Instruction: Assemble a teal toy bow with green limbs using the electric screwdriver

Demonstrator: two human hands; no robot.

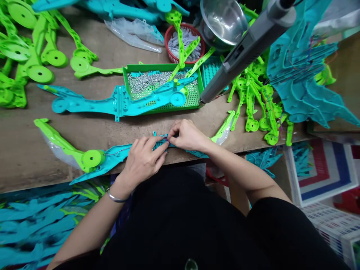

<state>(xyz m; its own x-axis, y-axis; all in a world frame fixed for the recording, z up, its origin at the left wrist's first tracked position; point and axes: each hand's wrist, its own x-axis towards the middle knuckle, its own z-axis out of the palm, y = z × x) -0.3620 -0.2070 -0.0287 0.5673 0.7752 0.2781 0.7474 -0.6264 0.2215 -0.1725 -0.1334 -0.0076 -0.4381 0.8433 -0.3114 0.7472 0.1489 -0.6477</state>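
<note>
A blue plastic toy bow shell lies along the near table edge, its inner side up, with a green and clear limb at the left end and a similar limb at the right. A thin wire runs along its left arm. My left hand is closed over the shell's middle, fingertips pressed at the centre. Right beside them, my right hand makes a pinch at the same spot, where small dark wires partly show. What its fingertips hold is hidden. Another blue shell half lies just beyond, partly over a green tray.
The green tray holds many small screws. Behind it are a red basket of grey pieces and a metal bowl. A grey power screwdriver hangs at right. Green parts and blue shells are piled on both sides.
</note>
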